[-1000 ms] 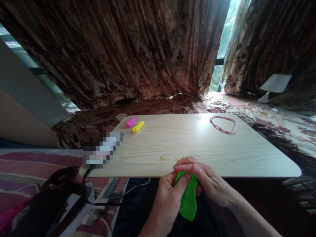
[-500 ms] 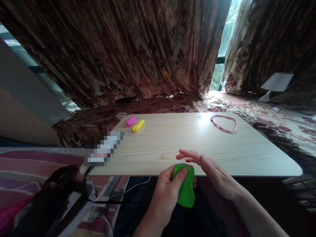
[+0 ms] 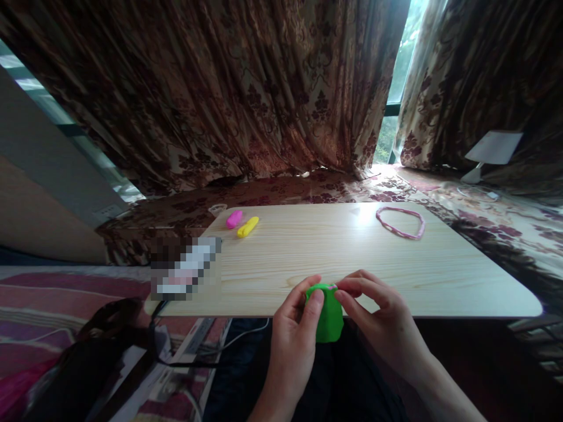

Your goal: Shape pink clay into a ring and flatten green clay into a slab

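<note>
A flattened sheet of green modelling clay (image 3: pixel 331 322) hangs at the near edge of the table. My left hand (image 3: pixel 297 328) grips its left side, thumb on the face towards me and fingers mostly behind. My right hand (image 3: pixel 380 308) pinches the sheet's top right corner between thumb and fingertips. A small bit of pink shows along the top edge there, too small to make out fully. At the back left of the table lie a pink lump of clay (image 3: pixel 234 219) and a yellow lump of clay (image 3: pixel 248 227), side by side.
On the right of the wooden table (image 3: pixel 281 252) lies a pink twisted ring (image 3: pixel 400 223). A blurred-out device (image 3: pixel 189 266) sits at the left edge, with a dark strap below. Beyond the table stands a white lamp (image 3: pixel 495 146) beside patterned curtains (image 3: pixel 246 88).
My right hand was apart from the clay with fingers stretched; it has come in and closed on the top right corner. The green sheet's top has folded and tilted.
</note>
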{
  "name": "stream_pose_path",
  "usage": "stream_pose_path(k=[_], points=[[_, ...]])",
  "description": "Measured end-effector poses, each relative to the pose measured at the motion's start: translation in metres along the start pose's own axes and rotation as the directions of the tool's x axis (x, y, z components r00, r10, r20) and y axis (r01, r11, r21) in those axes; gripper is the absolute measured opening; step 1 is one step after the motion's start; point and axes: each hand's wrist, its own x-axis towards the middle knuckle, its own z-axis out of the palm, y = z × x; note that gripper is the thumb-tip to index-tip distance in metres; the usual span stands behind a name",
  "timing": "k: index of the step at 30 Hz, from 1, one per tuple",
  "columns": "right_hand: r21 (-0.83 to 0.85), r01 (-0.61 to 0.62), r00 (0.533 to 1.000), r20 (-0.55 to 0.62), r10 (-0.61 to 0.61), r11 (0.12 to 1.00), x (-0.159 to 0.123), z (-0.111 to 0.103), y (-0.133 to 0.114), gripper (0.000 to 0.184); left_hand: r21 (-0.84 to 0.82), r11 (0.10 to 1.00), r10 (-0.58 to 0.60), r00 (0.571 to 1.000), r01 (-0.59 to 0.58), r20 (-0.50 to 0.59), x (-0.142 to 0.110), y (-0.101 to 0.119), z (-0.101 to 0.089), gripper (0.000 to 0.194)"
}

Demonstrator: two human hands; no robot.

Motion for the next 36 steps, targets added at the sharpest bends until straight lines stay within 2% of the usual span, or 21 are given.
stream_pose_path(k=[1,3,7,16,22,26,28,31,36], points=[[0.007,0.004,1.000,-0.012,-0.004,1.000,0.000,0.001,0.000,0.006,0.022,1.000,0.015,1.000,-0.015,-0.016,0.000,0.001,-0.001,0.027],[0.027,-0.013,1.000,-0.014,0.013,1.000,0.001,0.002,-0.002,0.007,0.044,0.998,0.034,0.999,-0.034,0.018,0.000,0.004,-0.001,0.025],[0.081,-0.018,1.000,0.013,0.017,0.997,0.002,0.006,-0.005,0.013,0.009,0.999,0.041,0.997,-0.042,0.068,-0.001,0.007,0.000,0.024],[0.073,0.053,0.997,-0.058,-0.049,0.996,0.003,0.011,-0.002,0.009,0.036,0.997,0.069,0.996,-0.071,0.054,0.001,0.000,0.000,0.023],[0.132,-0.054,0.993,-0.099,0.067,0.990,0.000,0.010,0.003,0.012,-0.016,1.000,0.018,0.999,-0.017,0.048,0.001,-0.005,-0.001,0.026],[0.165,-0.118,0.991,-0.045,0.127,0.979,-0.001,0.009,0.005,0.019,-0.026,0.999,-0.018,0.998,0.019,0.062,0.001,-0.002,-0.001,0.027],[0.174,-0.096,0.995,-0.021,0.102,0.980,0.001,0.009,0.005,0.018,-0.040,0.998,-0.047,0.997,0.049,0.054,0.001,0.000,-0.001,0.028],[0.203,-0.042,0.997,-0.051,0.053,0.978,0.002,0.010,0.006,0.015,-0.053,0.995,-0.077,0.995,0.081,0.068,0.001,0.001,-0.002,0.029],[0.181,-0.006,0.996,-0.085,0.022,0.983,0.003,0.012,0.008,0.014,0.009,0.998,-0.063,0.990,0.062,0.123,0.002,-0.002,-0.004,0.027]])
